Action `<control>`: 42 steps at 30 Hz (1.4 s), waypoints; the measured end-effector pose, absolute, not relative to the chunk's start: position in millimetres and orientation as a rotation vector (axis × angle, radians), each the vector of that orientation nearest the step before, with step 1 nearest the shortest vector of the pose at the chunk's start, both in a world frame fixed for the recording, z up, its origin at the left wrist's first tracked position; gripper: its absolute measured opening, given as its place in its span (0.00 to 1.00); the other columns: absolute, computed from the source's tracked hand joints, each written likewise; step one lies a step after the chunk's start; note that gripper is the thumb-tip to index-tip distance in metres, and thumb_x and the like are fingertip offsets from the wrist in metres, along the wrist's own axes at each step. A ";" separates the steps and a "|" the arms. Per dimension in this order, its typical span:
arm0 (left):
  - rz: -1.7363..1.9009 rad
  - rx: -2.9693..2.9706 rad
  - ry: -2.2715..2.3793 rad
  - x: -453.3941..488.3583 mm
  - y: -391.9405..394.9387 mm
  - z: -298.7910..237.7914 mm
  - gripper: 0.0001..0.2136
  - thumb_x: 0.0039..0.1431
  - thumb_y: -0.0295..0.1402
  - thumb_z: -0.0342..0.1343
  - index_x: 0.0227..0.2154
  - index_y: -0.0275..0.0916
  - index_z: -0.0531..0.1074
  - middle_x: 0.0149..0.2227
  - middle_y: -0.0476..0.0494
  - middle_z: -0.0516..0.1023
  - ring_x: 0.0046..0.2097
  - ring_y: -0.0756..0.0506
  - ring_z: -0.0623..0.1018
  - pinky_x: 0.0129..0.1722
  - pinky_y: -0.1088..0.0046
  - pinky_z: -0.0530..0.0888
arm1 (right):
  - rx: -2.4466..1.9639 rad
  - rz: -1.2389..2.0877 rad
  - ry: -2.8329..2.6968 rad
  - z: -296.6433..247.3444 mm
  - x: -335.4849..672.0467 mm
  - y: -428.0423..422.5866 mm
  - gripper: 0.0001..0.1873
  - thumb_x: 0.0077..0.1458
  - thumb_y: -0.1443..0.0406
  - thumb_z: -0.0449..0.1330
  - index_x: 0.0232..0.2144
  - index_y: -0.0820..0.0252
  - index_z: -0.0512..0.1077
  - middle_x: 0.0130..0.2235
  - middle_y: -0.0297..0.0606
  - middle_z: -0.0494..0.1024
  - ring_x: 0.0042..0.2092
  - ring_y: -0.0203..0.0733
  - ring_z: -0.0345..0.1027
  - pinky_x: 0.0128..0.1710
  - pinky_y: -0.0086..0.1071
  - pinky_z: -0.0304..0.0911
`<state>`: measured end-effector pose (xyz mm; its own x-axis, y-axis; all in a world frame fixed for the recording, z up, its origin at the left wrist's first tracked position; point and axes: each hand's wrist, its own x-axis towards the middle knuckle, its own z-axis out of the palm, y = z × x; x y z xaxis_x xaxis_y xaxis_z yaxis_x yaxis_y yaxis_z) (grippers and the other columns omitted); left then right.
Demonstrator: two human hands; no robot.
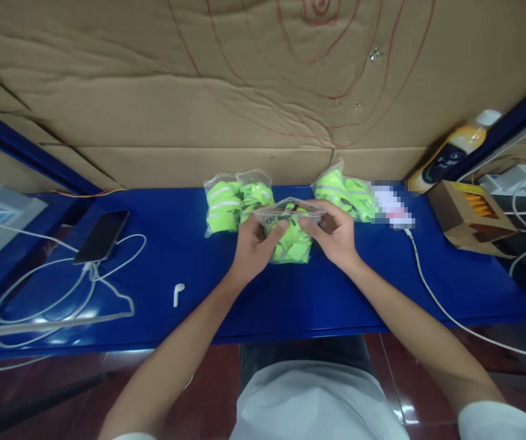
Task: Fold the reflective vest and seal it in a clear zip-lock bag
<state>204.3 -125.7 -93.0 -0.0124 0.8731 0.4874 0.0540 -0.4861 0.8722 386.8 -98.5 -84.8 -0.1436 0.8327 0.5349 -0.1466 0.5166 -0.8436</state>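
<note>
A clear zip bag point(292, 244) with folded neon-yellow reflective fabric inside is between my hands, just above the blue shelf point(189, 256). My left hand point(258, 241) grips its upper left side, thumb pressed on the front. On the upper right side, my right hand point(334, 232) pinches it the same way. The fingers behind the bag are partly hidden. Behind my left hand lie two more filled bags, one with fabric in rolled bands point(223, 206) and one beside it point(256, 194). Another filled bag point(343, 192) rests behind my right hand.
On the left are a black phone point(102, 235) with looping white cables and a white earbud point(178, 294). To the right, a juice bottle point(455, 150) leans by an open cardboard box point(471, 217). A white cable point(437, 302) crosses the shelf edge. Cardboard point(254, 116) stands behind.
</note>
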 end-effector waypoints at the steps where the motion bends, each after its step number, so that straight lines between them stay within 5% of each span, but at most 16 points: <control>1: 1.579 1.586 0.950 204.6 -124.9 -93.8 0.17 0.66 0.45 0.66 0.50 0.40 0.79 0.49 0.39 0.83 0.52 0.40 0.82 0.54 0.64 0.78 | -0.618 0.985 -1.452 -85.4 386.9 -98.0 0.16 0.57 0.53 0.74 0.45 0.51 0.81 0.47 0.38 0.86 0.49 0.46 0.81 0.54 0.44 0.77; 8: 1.637 1.717 0.902 202.9 -122.6 -92.6 0.16 0.70 0.44 0.62 0.54 0.44 0.79 0.53 0.40 0.82 0.55 0.41 0.81 0.58 0.61 0.76 | -0.596 1.081 -1.391 -84.4 381.2 -102.8 0.20 0.54 0.51 0.75 0.48 0.47 0.82 0.50 0.35 0.86 0.52 0.46 0.81 0.55 0.44 0.77; 12: 1.680 1.685 0.936 206.6 -129.6 -87.7 0.11 0.70 0.40 0.63 0.50 0.46 0.83 0.51 0.42 0.83 0.56 0.41 0.81 0.61 0.61 0.75 | -0.622 1.045 -1.363 -83.8 378.2 -103.8 0.12 0.58 0.53 0.73 0.42 0.47 0.84 0.45 0.35 0.87 0.45 0.44 0.82 0.45 0.40 0.79; 17: 1.720 1.535 0.930 211.5 -132.1 -87.9 0.07 0.69 0.38 0.64 0.43 0.46 0.86 0.47 0.42 0.85 0.52 0.40 0.83 0.55 0.61 0.78 | -0.619 0.949 -1.352 -84.6 376.5 -102.4 0.04 0.58 0.59 0.74 0.34 0.49 0.85 0.41 0.35 0.87 0.45 0.44 0.82 0.47 0.41 0.77; 24: 1.761 1.534 1.005 211.1 -132.4 -88.3 0.08 0.69 0.41 0.64 0.42 0.46 0.87 0.43 0.43 0.86 0.47 0.40 0.85 0.52 0.61 0.79 | -0.574 0.994 -1.319 -83.0 376.2 -104.9 0.00 0.59 0.62 0.73 0.35 0.48 0.86 0.40 0.33 0.88 0.43 0.42 0.82 0.46 0.38 0.76; 35: 1.788 1.371 0.955 206.9 -127.0 -89.0 0.09 0.68 0.42 0.65 0.40 0.46 0.87 0.39 0.44 0.87 0.42 0.42 0.85 0.47 0.63 0.82 | -0.738 0.932 -1.241 -86.5 381.9 -93.6 0.13 0.52 0.52 0.76 0.30 0.52 0.83 0.34 0.33 0.87 0.36 0.40 0.81 0.39 0.33 0.77; 42: 1.798 1.363 0.965 201.6 -125.2 -84.2 0.10 0.67 0.43 0.66 0.39 0.45 0.87 0.38 0.44 0.87 0.40 0.43 0.85 0.47 0.63 0.82 | -0.654 1.067 -1.343 -83.5 395.1 -89.8 0.13 0.50 0.56 0.78 0.33 0.54 0.83 0.38 0.34 0.86 0.41 0.40 0.82 0.43 0.32 0.77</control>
<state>201.6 -125.2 -84.2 -0.2257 0.8522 0.4720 -0.0781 -0.4988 0.8632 395.1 -89.8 -83.5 -0.1016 0.8899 0.4448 -0.2316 0.4137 -0.8805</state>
